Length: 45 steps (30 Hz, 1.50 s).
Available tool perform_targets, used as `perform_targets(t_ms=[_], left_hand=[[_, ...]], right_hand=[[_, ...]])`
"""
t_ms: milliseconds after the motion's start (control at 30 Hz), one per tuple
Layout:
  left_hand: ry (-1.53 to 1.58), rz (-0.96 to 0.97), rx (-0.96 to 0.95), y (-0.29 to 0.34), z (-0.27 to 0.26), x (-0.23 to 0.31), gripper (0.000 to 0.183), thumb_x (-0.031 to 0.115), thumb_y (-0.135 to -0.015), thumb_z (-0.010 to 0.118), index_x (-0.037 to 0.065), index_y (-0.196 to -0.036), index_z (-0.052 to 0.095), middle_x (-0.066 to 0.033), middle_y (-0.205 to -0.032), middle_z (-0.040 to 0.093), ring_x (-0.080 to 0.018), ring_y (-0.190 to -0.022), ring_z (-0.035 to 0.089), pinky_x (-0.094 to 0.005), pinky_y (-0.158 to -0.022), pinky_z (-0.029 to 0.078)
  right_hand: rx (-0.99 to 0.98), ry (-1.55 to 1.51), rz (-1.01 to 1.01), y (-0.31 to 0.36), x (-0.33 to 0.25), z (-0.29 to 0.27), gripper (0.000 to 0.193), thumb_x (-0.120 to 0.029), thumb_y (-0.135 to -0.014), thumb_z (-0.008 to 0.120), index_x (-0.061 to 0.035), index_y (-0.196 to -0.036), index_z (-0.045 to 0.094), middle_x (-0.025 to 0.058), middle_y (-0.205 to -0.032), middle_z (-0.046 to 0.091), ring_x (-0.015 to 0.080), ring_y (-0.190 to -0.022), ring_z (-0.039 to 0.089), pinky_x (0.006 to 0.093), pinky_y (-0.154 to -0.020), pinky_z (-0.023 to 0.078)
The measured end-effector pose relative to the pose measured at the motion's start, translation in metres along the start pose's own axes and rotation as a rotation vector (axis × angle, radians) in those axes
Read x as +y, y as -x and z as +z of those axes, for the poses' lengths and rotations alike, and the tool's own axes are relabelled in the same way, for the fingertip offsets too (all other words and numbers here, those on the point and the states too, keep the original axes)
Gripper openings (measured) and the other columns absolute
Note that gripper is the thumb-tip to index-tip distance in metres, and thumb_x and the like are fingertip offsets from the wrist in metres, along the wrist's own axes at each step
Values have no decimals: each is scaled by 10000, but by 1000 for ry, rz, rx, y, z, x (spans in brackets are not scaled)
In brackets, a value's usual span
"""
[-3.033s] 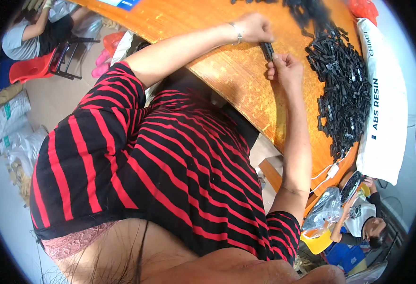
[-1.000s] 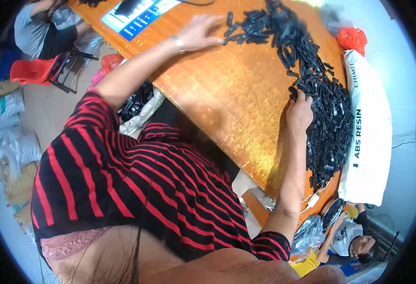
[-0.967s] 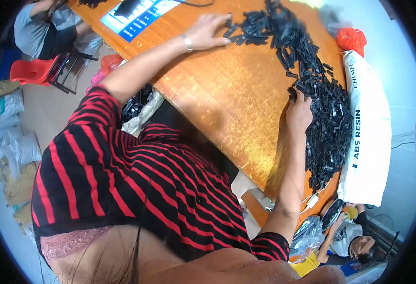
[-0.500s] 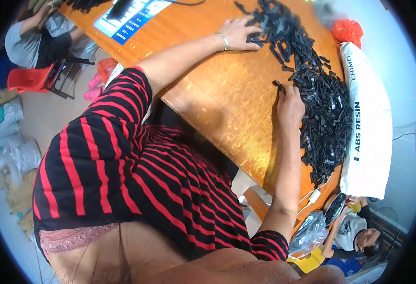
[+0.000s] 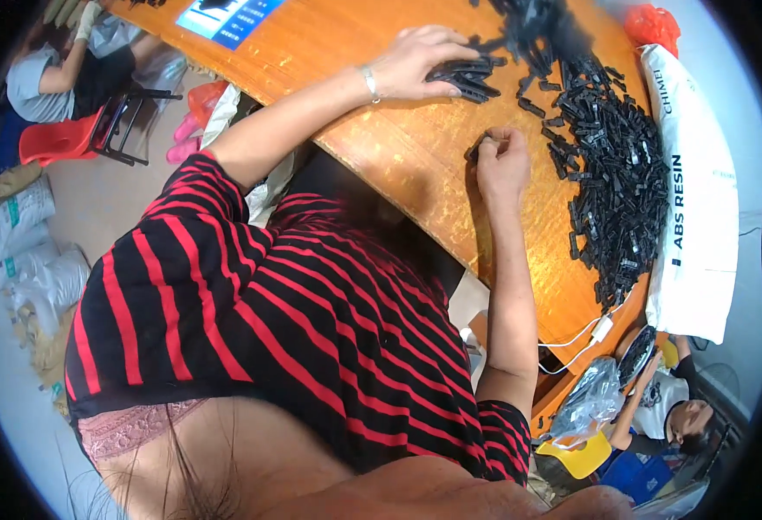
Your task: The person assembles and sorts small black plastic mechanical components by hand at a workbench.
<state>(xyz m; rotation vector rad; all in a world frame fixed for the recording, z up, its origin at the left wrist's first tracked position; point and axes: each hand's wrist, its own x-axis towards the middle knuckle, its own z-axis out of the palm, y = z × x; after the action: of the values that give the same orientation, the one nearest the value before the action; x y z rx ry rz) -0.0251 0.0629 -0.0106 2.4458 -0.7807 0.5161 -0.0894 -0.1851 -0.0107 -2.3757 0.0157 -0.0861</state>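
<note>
A long heap of small black plastic parts (image 5: 619, 173) lies along the far right side of the wooden table (image 5: 398, 165). My left hand (image 5: 420, 65) curls over a bunch of the black parts (image 5: 470, 80), its fingers and thumb around them at the table surface. Short of the heap, my right hand (image 5: 504, 165) is closed in a pinch. A small dark part (image 5: 483, 143) shows at its fingertips, mostly hidden by them.
A white printed sack (image 5: 693, 199) borders the heap on the right, with a red plastic bag (image 5: 652, 28) beyond. A blue-and-white sheet (image 5: 229, 19) lies at the upper left. A white cable (image 5: 602, 329) runs by the table edge. Two other people sit nearby, left and lower right.
My left hand has drawn a bunch of black parts toward me, away from the heap. My right hand has moved left, off the heap's edge. The whole view has shifted slightly.
</note>
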Motion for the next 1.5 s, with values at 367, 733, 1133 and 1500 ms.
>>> perform_targets(t_ms=[367, 733, 1133, 1500], left_hand=[[-146, -45, 182, 13, 13, 35, 229, 215, -793, 799, 107, -977, 717, -22, -1157, 633, -248, -1201, 541, -428, -968, 449], [-157, 79, 152, 7, 17, 38, 148, 165, -788, 782, 116, -894, 690, -6, -1059, 642, -255, -1131, 567, -425, -939, 451], [-5, 109, 194, 15, -6, 65, 131, 164, -832, 762, 105, -911, 675, -11, -1044, 661, -246, -995, 644, -368, -814, 513], [1070, -711, -169, 35, 9, 63, 221, 198, -948, 727, 13, -1061, 683, -24, -832, 700, -75, -676, 648, -218, -581, 526]], right_hand=[[-20, 252, -364, 18, -3, -22, 139, -102, -887, 656, -69, -1019, 684, 155, -974, 685, 372, -883, 684, 457, -764, 543], [-158, 292, -440, 22, -21, -20, 161, -154, -872, 727, -85, -1008, 677, 141, -1008, 644, 376, -861, 669, 464, -744, 540], [-150, -671, 123, -4, -28, -17, 190, -170, -1001, 640, 8, -1062, 612, 72, -764, 662, 160, -551, 602, 319, -509, 507], [-331, -975, 348, 11, -6, -8, 109, -83, -992, 634, 10, -983, 578, 68, -698, 621, 110, -477, 521, 266, -440, 455]])
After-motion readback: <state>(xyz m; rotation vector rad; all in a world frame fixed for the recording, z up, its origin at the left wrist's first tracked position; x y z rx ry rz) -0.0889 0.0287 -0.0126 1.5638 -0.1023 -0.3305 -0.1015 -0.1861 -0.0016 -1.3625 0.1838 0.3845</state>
